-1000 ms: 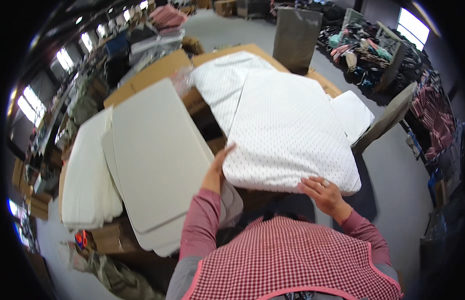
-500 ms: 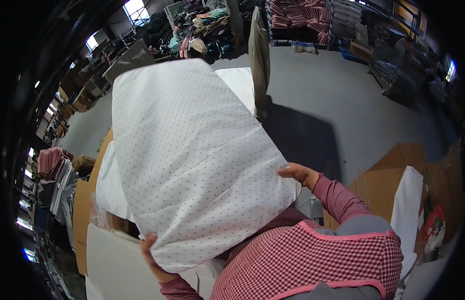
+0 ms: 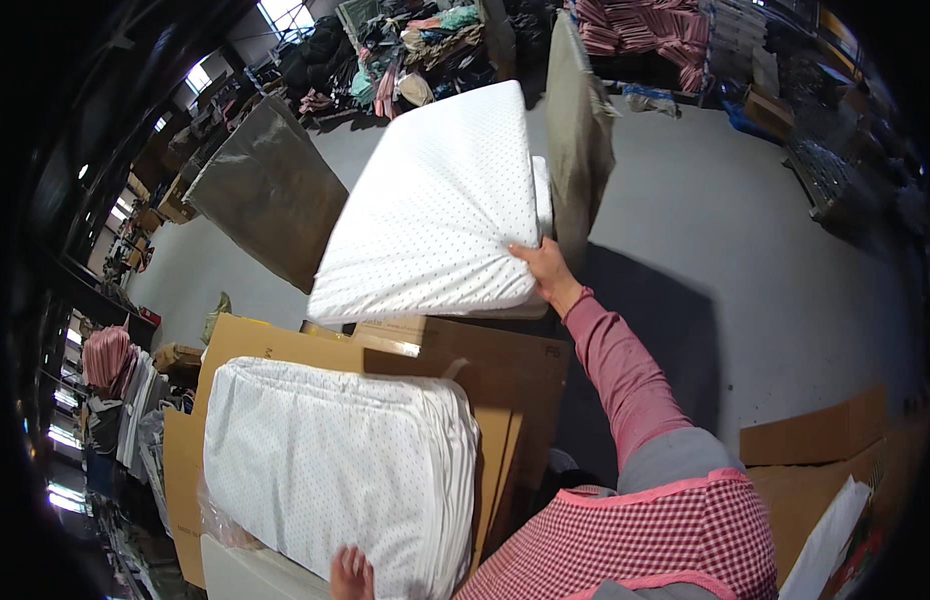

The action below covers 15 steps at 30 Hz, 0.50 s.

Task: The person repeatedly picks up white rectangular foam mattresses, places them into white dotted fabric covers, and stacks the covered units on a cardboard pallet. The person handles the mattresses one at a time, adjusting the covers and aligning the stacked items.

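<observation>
My right hand [image 3: 547, 272] pinches the near right edge of a white dotted fabric cover [image 3: 425, 200], thumb on top, and creases fan out from the grip. The cover is held out ahead of me, above another white piece [image 3: 543, 195] that peeks out at its right side. At the lower edge, my left hand [image 3: 352, 574] is partly cut off, its fingers stretched out with nothing in them. It is over the front of a stack of similar white dotted covers [image 3: 325, 450], laid on flattened cardboard; I cannot tell whether it touches them.
Brown cardboard [image 3: 465, 350] rises behind the stack. Upright grey-green covered panels flank the held cover, at left [image 3: 270, 190] and right [image 3: 580, 140]. An opened carton [image 3: 815, 430] stands at my right. Pink folded textiles [image 3: 645, 35] fill a rack at the back.
The cover has moved away from me, from both hands to my right hand alone. My left hand has let go and dropped back. The stack beneath has come into view.
</observation>
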Available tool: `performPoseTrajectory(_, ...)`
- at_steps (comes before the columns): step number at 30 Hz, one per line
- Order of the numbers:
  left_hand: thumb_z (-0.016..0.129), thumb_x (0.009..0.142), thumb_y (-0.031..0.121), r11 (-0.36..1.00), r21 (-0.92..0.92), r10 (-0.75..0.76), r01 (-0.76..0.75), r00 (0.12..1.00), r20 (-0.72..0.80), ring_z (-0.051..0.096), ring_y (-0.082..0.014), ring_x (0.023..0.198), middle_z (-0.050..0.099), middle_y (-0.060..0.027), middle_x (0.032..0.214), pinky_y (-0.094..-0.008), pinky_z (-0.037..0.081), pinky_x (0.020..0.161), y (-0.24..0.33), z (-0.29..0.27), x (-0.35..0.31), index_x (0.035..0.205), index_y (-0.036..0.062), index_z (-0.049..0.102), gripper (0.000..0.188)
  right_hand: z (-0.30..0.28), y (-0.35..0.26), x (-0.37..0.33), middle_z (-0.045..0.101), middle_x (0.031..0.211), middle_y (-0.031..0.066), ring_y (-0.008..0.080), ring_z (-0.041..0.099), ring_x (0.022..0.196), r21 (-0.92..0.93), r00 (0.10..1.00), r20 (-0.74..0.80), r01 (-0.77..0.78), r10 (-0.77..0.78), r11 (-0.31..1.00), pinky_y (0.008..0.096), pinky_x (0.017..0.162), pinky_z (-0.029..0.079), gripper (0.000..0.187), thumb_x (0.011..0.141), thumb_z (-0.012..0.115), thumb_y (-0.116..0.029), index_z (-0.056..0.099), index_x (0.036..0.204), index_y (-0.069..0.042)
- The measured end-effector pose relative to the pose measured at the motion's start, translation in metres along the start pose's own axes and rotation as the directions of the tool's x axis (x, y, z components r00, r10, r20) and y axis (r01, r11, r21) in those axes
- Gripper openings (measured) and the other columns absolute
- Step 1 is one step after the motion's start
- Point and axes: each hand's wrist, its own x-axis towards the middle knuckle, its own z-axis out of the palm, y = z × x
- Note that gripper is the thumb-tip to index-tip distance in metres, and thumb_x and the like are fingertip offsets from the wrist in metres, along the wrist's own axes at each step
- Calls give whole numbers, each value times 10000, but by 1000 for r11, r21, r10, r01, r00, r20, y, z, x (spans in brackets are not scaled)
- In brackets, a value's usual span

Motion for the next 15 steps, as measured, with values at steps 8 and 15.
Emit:
performPoseTrajectory(8,571,963,263,970,-157,-242,185,791,-561,605,-223,910,646,-97,1199,-361,515,745,-19,-46,-91,1154,85,630,267,-130,106,175,690,1024,139,218,661,868,-190,953,-301,-35,-25,981,365,797,517,308,834,709,-60,635,1092,92)
performPoseTrajectory(15,598,950,265,936,-224,-351,270,720,-599,627,-199,924,672,-59,1147,-353,534,783,-39,-47,-115,1129,128,650,231,-219,273,65,654,833,299,439,663,849,-748,752,-646,-589,-133,306,481,752,526,180,714,609,-105,678,752,57)
